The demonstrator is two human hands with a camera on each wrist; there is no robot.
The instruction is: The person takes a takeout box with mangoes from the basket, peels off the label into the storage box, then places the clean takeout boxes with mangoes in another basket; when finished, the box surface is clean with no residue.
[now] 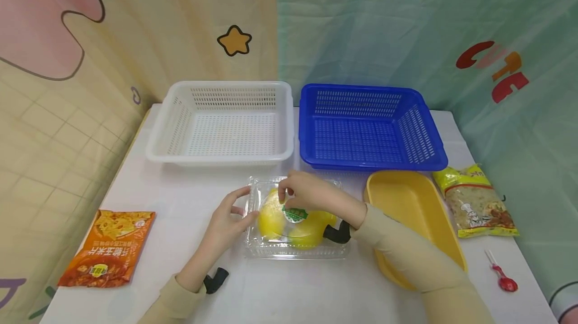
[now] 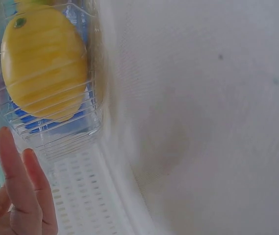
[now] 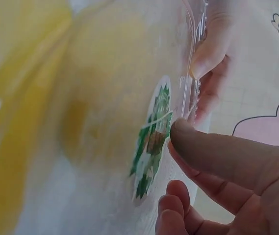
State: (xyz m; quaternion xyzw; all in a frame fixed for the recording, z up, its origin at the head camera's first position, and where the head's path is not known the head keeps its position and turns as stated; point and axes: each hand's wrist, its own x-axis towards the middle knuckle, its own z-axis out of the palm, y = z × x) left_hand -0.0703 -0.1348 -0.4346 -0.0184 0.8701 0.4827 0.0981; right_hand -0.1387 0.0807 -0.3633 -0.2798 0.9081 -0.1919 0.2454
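Fingers [image 1: 241,202] of your left hand [image 1: 224,223] curl against the left edge of the clear plastic clamshell box of yellow fruit [image 1: 295,221], at the centre of the head view on the white bench [image 1: 280,289]; your right hand [image 1: 307,193] rests on its lid, fingertips pinching at the round green label [image 1: 294,213]. Behind stand a white slotted basket [image 1: 221,121] and a blue slotted basket [image 1: 368,126].

Left wrist view: two straight fingers [image 2: 19,181] at lower left, the box [image 2: 51,78] at upper left.

Right wrist view: your thumb [image 3: 217,152] presses the lid beside the label [image 3: 151,142].
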